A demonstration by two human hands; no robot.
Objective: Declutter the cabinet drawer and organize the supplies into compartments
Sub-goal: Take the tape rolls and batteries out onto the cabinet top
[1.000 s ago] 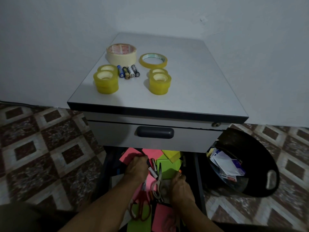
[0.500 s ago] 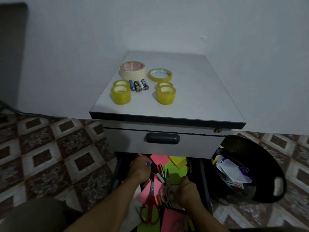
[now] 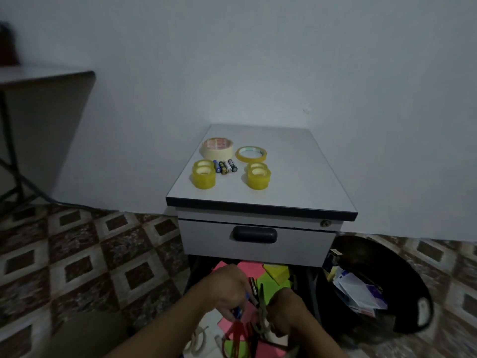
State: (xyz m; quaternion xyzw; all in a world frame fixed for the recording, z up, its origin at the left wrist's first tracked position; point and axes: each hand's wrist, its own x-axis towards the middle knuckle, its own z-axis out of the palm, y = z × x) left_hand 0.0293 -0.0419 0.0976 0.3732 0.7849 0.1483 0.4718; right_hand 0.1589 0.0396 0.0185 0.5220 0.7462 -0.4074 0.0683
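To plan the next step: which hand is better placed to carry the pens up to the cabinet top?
Left, likely: the left hand grips the pens, while the right hand holds the grey scissors.

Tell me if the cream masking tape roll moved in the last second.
No. The cream masking tape roll still lies just behind the row of small batteries on the grey cabinet top; only the camera pulled back.

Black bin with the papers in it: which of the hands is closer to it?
Right. The right hand is just left of the black bin; the left hand, gripping pens, is farther left, on the right hand's other side.
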